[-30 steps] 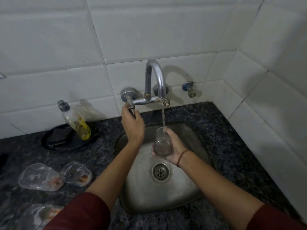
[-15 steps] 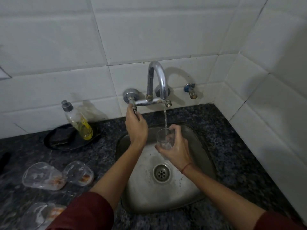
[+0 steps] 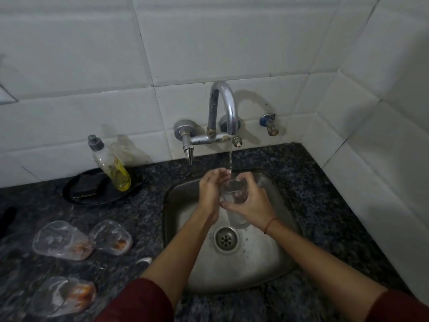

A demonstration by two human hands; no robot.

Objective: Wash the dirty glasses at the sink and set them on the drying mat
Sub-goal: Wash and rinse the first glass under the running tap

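A clear glass is held over the steel sink, just below the running tap. My right hand wraps around its right side and grips it. My left hand presses against its left side, fingers curled up toward the rim under the water stream. Three dirty glasses with brown residue lie on their sides on the dark counter at the left: one, a second beside it, and a third nearer to me. No drying mat is in view.
A dish soap bottle with yellow liquid stands on a black tray that also holds a dark sponge, behind the dirty glasses. The tap handle hangs left of the spout. White tiled walls close in the back and right.
My left hand has let go of the tap handle and come down onto the glass. The glass stays under the running water in my right hand.
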